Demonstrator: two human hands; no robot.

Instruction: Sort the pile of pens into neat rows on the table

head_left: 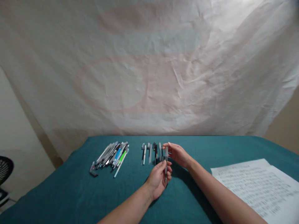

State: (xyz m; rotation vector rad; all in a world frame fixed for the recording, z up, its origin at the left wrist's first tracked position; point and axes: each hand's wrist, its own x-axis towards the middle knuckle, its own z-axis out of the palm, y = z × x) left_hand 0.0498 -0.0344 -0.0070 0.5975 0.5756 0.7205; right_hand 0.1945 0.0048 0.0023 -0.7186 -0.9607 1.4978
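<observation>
A slim clear-barrelled pen (166,153) stands nearly upright in front of me, above the cloth. My left hand (157,179) is closed around its lower part, thumb against the barrel. At its upper end, the curled fingers of my right hand (178,154) close on the pen from the right; the exact contact is hard to make out. Just left of the hands lies a row of pens, each with a separate cap or short piece by its top: a pale one (144,155), a grey one (150,155) and a black one (156,154). Another clear pen (160,149) lies partly behind my left hand.
A heap of mixed pens (109,155), with blue and green ones among them, lies on the left of the green cloth-covered table (70,193). Beside it is a small dark-and-clear object (93,171). Printed sheets (252,186) lie at the right. Behind hangs a pale sheet (149,77).
</observation>
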